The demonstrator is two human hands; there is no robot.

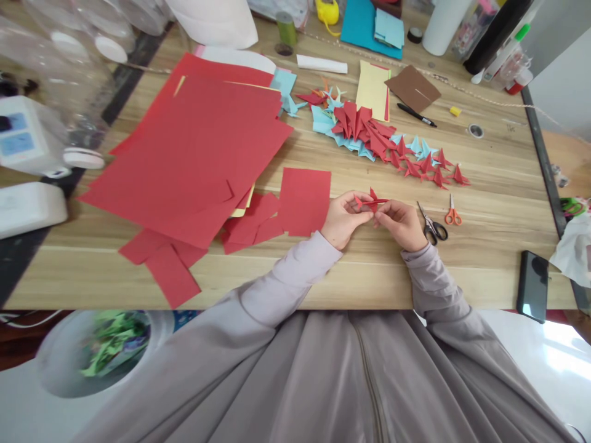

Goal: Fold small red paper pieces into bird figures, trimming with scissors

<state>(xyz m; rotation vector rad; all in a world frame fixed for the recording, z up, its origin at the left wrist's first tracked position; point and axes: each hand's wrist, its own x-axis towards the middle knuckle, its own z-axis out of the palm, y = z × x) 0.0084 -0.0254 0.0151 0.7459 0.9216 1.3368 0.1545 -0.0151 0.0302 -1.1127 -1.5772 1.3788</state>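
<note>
Between my two hands, above the table's front half, is a small folded red paper crane (pixel 373 198). My left hand (pixel 345 216) pinches its left side between thumb and fingers. At its right end, the fingertips of my right hand (pixel 402 223) are closed on the paper too. Left of my left hand lies a square red sheet (pixel 305 200), flat on the wood. Beyond the hands sit finished red paper cranes (pixel 425 165) and a bunch of folded red and light blue pieces (pixel 355 126). Black-handled scissors (pixel 434 229) rest just right of my right hand.
A big stack of red paper (pixel 198 154) covers the table's left part, with red offcuts (pixel 173 274) near the front edge. Orange scissors (pixel 453 214), a black pen (pixel 417 115) and a phone (pixel 532 286) lie to the right. A bin (pixel 60 363) stands below the table at left.
</note>
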